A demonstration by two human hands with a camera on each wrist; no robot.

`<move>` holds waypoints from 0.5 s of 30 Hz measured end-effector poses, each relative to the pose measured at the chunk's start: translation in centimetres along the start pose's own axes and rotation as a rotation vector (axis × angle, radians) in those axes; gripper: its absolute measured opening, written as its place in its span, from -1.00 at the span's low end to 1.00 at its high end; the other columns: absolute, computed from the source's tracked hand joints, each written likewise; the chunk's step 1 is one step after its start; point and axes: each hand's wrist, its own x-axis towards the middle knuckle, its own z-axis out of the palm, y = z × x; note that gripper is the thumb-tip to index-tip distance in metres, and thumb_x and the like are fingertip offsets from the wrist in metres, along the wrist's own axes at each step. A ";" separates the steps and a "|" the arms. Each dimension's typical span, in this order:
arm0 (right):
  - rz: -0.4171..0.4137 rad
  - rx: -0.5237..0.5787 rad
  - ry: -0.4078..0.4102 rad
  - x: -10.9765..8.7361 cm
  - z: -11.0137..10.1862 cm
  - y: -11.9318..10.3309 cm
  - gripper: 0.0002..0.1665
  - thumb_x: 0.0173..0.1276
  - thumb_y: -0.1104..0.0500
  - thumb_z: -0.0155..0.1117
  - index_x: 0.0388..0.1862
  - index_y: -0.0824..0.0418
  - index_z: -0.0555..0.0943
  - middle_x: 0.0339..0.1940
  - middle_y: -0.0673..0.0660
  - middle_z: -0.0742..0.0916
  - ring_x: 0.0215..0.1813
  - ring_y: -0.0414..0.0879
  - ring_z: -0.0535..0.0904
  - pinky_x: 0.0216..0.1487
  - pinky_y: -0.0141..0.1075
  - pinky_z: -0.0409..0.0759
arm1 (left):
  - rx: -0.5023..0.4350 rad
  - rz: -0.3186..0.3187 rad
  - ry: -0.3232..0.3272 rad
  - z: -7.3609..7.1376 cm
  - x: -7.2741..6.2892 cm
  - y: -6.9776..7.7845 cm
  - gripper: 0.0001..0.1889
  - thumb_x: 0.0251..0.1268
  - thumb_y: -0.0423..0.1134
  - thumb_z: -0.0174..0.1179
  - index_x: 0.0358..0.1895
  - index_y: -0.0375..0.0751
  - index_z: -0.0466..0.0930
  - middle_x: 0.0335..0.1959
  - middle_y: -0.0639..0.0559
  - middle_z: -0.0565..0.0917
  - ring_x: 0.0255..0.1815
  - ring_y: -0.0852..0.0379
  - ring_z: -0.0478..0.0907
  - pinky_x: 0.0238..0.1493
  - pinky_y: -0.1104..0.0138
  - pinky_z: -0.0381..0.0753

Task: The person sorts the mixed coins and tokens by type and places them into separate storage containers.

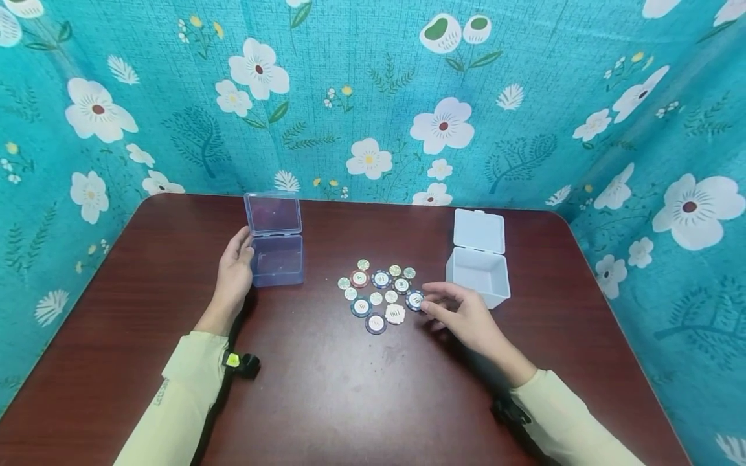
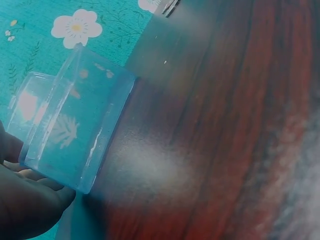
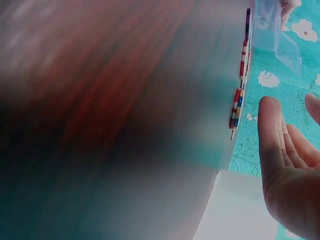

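Note:
My left hand (image 1: 232, 272) rests along the left side of a clear bluish plastic box (image 1: 278, 279), whose hinged lid (image 1: 274, 213) stands raised. In the left wrist view, fingertips (image 2: 55, 189) touch the end of the box near its lower corner. Several poker chips (image 1: 375, 323) lie face up in a loose group between the two boxes, with several smaller round pale tokens (image 1: 375, 298) among them. Over the right edge of the group hovers my right hand (image 1: 466, 317), fingers extended and thumb apart. Its fingertips overlap a dark blue-rimmed chip (image 1: 415, 299) in the head view.
A white box (image 1: 497, 298) with its lid (image 1: 479, 231) folded back stands just behind my right hand. The dark reddish-brown table (image 1: 373, 401) meets a blue floral cloth (image 1: 326, 97) at its back and sides. A black strap (image 1: 249, 366) is on the left wrist.

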 end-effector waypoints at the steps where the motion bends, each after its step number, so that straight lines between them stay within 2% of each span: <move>1: 0.000 -0.009 -0.007 0.1 0.1 0.0 -0.54 0.37 0.19 0.41 0.21 0.30 0.61 -0.21 0.18 0.76 -0.38 0.15 0.73 -0.46 -0.05 0.71 | -0.004 0.001 -0.005 0.0 0.0 0.0 -0.44 0.67 -0.34 -0.35 0.63 -0.26 -0.12 0.61 -0.16 0.06 0.60 0.04 -0.03 0.56 0.12 -0.03; 9: 0.001 -0.043 -0.056 1.1 1.1 -0.3 -0.55 0.37 0.23 0.40 0.21 0.31 0.60 -0.22 0.18 0.74 -0.38 0.10 0.73 -0.49 -0.09 0.70 | 0.005 0.002 -0.016 0.2 -0.2 -0.5 -0.44 0.67 -0.33 -0.39 0.64 -0.20 -0.15 0.60 -0.17 0.08 0.59 0.03 -0.01 0.55 0.09 -0.01; 15: 0.003 -0.057 -0.070 1.9 1.6 -0.8 -0.53 0.36 0.25 0.41 0.21 0.36 0.58 -0.18 0.19 0.73 -0.37 0.11 0.72 -0.48 -0.10 0.71 | 0.007 0.001 -0.010 0.2 -0.3 -0.5 -0.43 0.68 -0.31 -0.39 0.64 -0.17 -0.19 0.62 -0.14 0.02 0.61 0.04 -0.05 0.56 0.10 -0.04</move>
